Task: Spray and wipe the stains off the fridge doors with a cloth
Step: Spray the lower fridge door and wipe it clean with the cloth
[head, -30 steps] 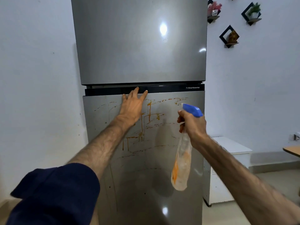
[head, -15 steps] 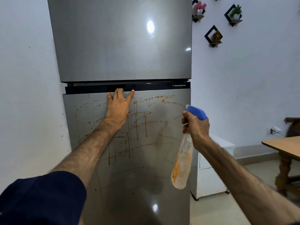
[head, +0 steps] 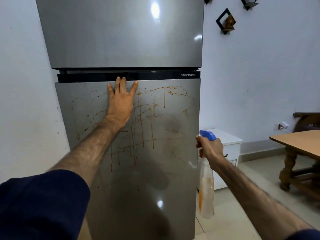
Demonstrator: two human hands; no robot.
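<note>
A tall silver fridge fills the middle of the head view. Its lower door (head: pixel 155 196) is streaked with orange-brown stains (head: pixel 147 118) and drips across the upper half. The upper door (head: pixel 121 35) looks unmarked. My left hand (head: pixel 121 101) lies flat on the lower door near its top edge, fingers spread, fingertips at the black handle strip. My right hand (head: pixel 210 149) grips the neck of a clear spray bottle (head: pixel 206 193) with a blue trigger head, held just off the door's right edge. No cloth is visible.
A small white cabinet (head: pixel 228 153) stands right of the fridge. A wooden table (head: pixel 297 141) is at the far right, with a dark chair behind it. Black diamond wall shelves (head: pixel 226 21) hang on the right wall. A white wall borders the fridge's left side.
My right hand with the spray bottle has dropped lower and moved to the door's right edge. My left hand stays flat on the door. The view has drawn closer and shifted.
</note>
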